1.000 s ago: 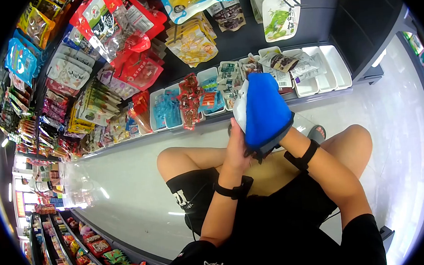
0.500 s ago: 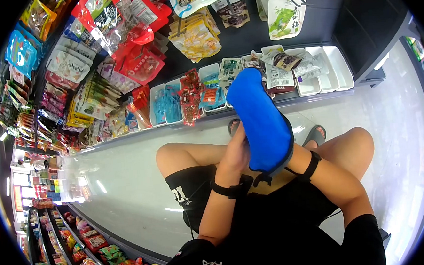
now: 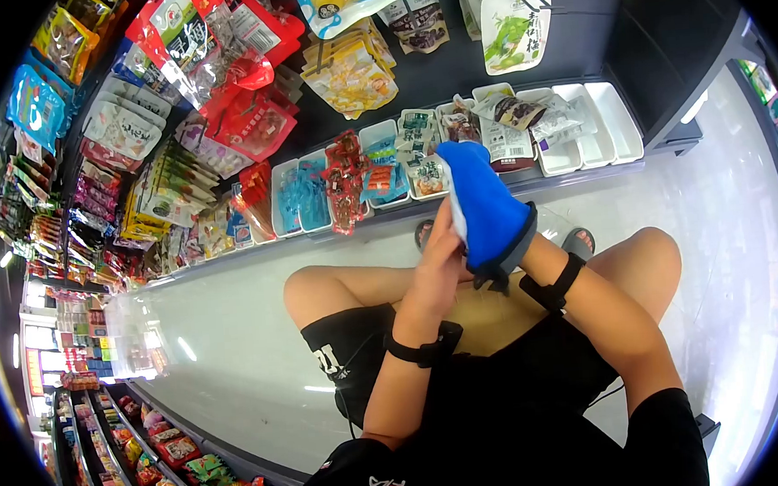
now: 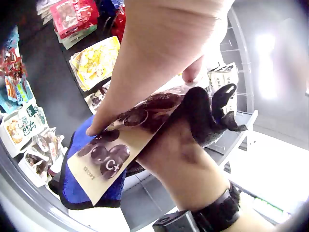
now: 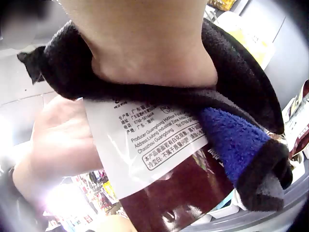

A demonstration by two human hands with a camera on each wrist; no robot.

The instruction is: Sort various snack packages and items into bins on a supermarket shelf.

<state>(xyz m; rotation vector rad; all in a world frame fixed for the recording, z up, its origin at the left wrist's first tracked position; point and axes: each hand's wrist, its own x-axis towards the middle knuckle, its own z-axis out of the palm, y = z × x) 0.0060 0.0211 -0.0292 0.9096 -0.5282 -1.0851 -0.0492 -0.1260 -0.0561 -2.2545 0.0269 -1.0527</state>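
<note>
A snack bag stands between my two hands. In the left wrist view the bag's front point(image 4: 108, 162) shows dark round fruit on beige; the right wrist view shows its white and maroon back point(image 5: 154, 145). My left hand point(image 3: 436, 276) presses nearly straight fingers along the front, its thumb near one end. Behind the bag, a blue cloth point(image 3: 490, 197) with black edging and a small black loop wraps my right hand point(image 4: 176, 147). That hand's fingers are hidden by cloth and bag, so I cannot tell how they are bent.
Ahead is a shelf with white trays point(image 3: 611, 122) of small packets. Red snack bags point(image 3: 244, 127), yellow bags point(image 3: 350, 80) and white bags point(image 3: 516, 35) hang above it. My bent legs point(image 3: 347, 288) frame the hands over the pale floor point(image 3: 236, 368). Another stocked shelf point(image 3: 151, 436) runs behind at the left.
Half a second ago the blue cloth was turned higher and covered the left fingers. Now it has tipped back down, and the bag's edge and the left fingers show again.
</note>
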